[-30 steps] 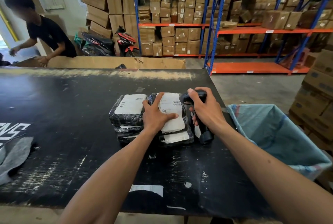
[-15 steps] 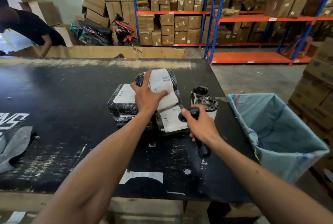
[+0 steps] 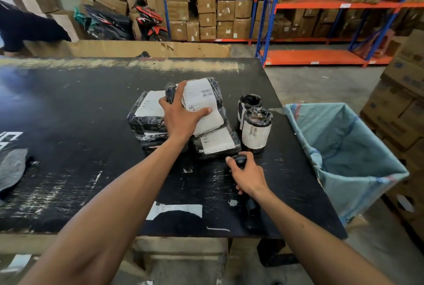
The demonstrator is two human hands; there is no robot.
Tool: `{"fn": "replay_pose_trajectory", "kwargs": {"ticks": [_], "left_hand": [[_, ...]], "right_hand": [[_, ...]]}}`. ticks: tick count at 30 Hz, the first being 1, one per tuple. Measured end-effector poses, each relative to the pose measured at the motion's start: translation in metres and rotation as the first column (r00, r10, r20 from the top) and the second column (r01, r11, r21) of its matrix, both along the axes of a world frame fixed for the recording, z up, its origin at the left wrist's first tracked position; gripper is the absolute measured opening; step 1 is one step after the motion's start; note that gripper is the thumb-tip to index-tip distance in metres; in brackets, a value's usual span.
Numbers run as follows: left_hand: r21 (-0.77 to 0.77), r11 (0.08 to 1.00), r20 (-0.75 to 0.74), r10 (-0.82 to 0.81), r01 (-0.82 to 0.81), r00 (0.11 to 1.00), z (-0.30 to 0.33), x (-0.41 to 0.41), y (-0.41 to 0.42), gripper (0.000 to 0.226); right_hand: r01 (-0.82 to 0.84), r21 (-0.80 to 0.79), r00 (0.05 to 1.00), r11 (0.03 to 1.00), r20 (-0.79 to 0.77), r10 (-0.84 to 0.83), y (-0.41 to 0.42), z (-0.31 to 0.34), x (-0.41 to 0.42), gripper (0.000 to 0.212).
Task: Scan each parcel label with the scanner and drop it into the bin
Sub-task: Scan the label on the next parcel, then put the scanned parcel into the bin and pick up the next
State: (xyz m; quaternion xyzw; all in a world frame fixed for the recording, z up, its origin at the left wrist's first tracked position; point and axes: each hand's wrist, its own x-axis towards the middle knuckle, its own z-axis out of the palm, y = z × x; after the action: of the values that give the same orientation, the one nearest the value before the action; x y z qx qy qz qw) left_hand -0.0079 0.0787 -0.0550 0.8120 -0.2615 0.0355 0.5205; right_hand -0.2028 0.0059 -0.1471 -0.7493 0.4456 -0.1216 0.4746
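Note:
Several black-wrapped parcels with white labels lie stacked in the middle of the black table. My left hand grips the top parcel, tilted with its barcode label facing up. A lower parcel and a left parcel lie under and beside it. My right hand holds the black scanner near the table's front, its head pointing toward the stack. Two cylindrical wrapped parcels stand upright to the right of the stack. The blue-lined bin stands open past the table's right edge.
A grey cloth lies at the table's left edge. Another person bends over at the far left behind a cardboard sheet. Shelves of cartons and a parked motorbike fill the background. Cartons are stacked right of the bin.
My left hand has lifted and tilted the top parcel off the stack. My right hand with the scanner has drawn back toward me, uncovering the two upright cylindrical parcels.

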Motion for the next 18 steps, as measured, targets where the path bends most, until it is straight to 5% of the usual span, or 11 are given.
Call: {"fn": "replay_pose_trajectory", "kwargs": {"ticks": [3,7,12,18], "left_hand": [[-0.025,1.0,-0.023,-0.016,0.016,1.0,-0.002,-0.003,-0.005,0.094],[-0.033,0.998,-0.024,-0.055,0.054,0.998,0.0,-0.003,-0.011,0.094],[-0.095,0.985,-0.05,-0.151,0.146,0.987,0.009,0.001,-0.028,0.095],[-0.184,0.937,-0.04,-0.31,0.298,0.95,0.028,-0.021,-0.071,0.092]], "right_hand": [[-0.04,-0.055,0.993,0.998,-0.117,0.033,-0.001,0.003,-0.001,0.07],[-0.18,-0.316,0.932,0.931,-0.358,0.058,-0.009,0.034,-0.01,0.081],[-0.075,-0.372,0.997,0.925,-0.026,0.071,-0.057,0.091,-0.023,0.063],[-0.11,-0.257,0.945,0.96,0.274,0.182,-0.123,0.12,-0.029,0.065]]}}
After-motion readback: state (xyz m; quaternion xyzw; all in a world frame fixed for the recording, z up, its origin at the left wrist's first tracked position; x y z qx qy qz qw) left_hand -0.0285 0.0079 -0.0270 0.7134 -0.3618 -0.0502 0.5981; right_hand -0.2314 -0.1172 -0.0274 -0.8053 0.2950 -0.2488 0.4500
